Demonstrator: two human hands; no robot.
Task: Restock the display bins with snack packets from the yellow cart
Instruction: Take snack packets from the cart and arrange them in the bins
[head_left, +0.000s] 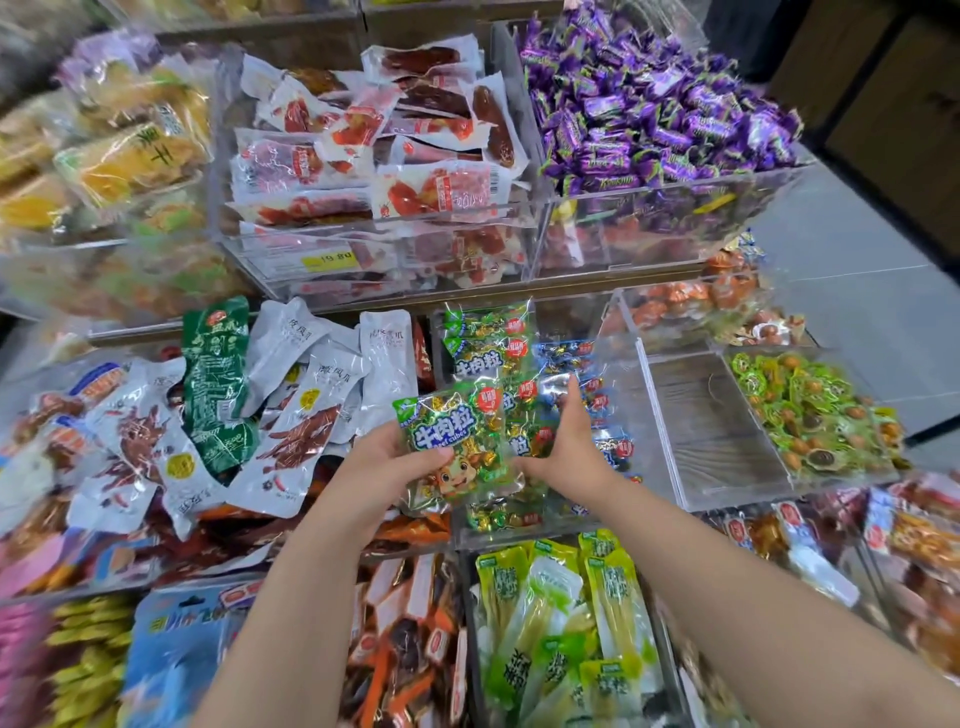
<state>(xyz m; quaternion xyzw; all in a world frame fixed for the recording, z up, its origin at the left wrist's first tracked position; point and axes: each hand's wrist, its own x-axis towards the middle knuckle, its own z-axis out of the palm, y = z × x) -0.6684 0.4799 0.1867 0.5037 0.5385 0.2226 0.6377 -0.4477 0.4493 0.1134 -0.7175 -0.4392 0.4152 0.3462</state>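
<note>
So, a green see-through plastic snack packet with a cartoon face and gold-wrapped cubes inside (454, 441) is being held up just in front of a clear acrylic display bin (628, 384) on the middle tier. The left hand (382, 460) is clamped on the packet's left edge, with the thumb laid across the front and the fingers tucked behind. The right hand (563, 441) is kept flat, fingers (571, 395) straight and together, pressed against the row of matching green packets (488, 338) stood upright in that bin. Its thumb is touched by the held packet's right edge, but whether anything's pinched there can't be made out. Blue packets of the same kind (569, 353) are stacked just beside the green row, on its right, in the same bin.

Off to the left, a heap of white-and-silver foil pouches (311, 395) is piled up, and a dark green foil pouch (215, 374) is laid on top of them. Further right, small green-wrapped round snacks (810, 415) are kept in another clear bin.

On the tier above, red-and-white vacuum packets (384, 145) and purple wrapped candies (649, 104) are heaped in clear bins, with a yellow price tag (330, 258) stuck on the front of the red ones' bin. Below the forearms, long lime-green packets (561, 623) are stood upright.
</note>
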